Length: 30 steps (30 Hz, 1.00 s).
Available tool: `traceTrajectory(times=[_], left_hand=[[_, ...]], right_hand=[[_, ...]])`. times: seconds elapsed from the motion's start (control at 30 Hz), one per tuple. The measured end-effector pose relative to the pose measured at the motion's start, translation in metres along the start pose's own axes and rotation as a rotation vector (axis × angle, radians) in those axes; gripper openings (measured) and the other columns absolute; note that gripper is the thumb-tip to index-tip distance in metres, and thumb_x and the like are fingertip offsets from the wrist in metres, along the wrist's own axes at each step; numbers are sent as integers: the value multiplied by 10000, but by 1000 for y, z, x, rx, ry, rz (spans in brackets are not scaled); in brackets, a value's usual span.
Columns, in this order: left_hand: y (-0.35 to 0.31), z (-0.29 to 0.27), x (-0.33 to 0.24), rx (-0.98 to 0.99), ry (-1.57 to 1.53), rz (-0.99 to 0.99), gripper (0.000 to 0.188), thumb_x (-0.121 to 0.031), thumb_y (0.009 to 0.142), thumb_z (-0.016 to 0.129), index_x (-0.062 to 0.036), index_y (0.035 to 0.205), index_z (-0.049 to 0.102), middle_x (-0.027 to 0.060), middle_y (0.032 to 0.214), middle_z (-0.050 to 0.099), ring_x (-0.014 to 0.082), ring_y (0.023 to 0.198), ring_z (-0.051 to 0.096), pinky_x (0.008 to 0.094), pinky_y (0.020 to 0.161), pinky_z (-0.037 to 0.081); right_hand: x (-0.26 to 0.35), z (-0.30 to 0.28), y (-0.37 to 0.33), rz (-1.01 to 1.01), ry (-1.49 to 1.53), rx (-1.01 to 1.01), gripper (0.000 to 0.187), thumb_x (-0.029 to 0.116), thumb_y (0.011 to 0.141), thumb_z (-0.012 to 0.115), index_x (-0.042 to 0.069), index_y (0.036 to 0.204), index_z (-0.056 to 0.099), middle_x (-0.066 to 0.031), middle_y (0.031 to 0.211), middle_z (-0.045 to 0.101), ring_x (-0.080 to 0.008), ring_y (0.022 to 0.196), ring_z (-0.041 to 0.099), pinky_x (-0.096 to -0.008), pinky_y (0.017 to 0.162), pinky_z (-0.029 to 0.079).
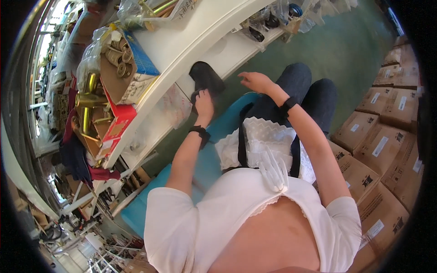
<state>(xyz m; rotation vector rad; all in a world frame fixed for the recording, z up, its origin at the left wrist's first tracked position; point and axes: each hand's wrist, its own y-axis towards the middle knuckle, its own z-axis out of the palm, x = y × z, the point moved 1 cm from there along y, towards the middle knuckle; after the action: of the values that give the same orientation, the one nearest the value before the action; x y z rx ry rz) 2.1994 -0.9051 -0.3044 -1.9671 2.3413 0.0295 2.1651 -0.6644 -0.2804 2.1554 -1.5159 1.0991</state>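
My left hand (203,102) is closed on the near end of a black, rounded item (207,77) that looks like a slipper or clog. Its kind is not certain. That item lies over the edge of the lower white shelf (225,52). To the right of it, my right hand (257,83) hovers above my knees with nothing in it. The fingers there are stretched out and the index points left. Both wrists wear black bands.
A turquoise bench (216,132) is beneath me. On the white upper shelf (182,38), an open cardboard box (114,86) holds metal parts, with plastic bags beside it. Stacked cartons (378,141) line the right side. Bagged black parts (273,20) sit at the far shelf end.
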Motion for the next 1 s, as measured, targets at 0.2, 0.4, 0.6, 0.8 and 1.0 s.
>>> traceTrajectory(times=[0.2, 0.4, 0.6, 0.8, 1.0], left_hand=[[5, -14, -25, -96, -407, 86, 200, -38, 794, 455, -4, 986, 500, 178, 962, 499, 353, 872, 498, 419, 713, 430], [38, -53, -69, -211, -590, 142, 227, -59, 802, 497, -11, 1024, 503, 160, 996, 505, 351, 911, 489, 397, 769, 413], [39, -95, -97, -314, -616, 367, 250, -91, 776, 557, -15, 1009, 511, 140, 967, 511, 335, 895, 496, 389, 761, 415], [43, -91, -85, -354, -543, 309, 269, -197, 766, 602, -9, 941, 524, 159, 915, 522, 342, 863, 498, 389, 729, 416], [48, -88, -83, -342, -493, 332, 339, -248, 763, 635, 8, 957, 523, 151, 887, 534, 309, 814, 515, 365, 706, 425]], right_hand=[[8, -9, -12, -12, 9, -34, 338, 222, 826, 519, 75, 1129, 498, -121, 865, 612, -301, 822, 571, -371, 700, 445], [20, -19, -19, -1, 17, -108, 437, 198, 795, 565, 86, 1197, 433, -144, 964, 581, -321, 881, 550, -391, 721, 440], [28, -35, -11, -65, -28, -498, 426, 164, 729, 597, 81, 1128, 474, -163, 959, 559, -343, 881, 533, -407, 716, 443], [37, -54, -9, -2, -275, -432, 202, 177, 755, 543, 106, 943, 561, -142, 691, 585, -334, 674, 569, -427, 588, 447], [61, -81, -17, -60, -174, -619, 198, 131, 759, 545, 107, 955, 556, -137, 738, 588, -308, 657, 572, -402, 573, 452]])
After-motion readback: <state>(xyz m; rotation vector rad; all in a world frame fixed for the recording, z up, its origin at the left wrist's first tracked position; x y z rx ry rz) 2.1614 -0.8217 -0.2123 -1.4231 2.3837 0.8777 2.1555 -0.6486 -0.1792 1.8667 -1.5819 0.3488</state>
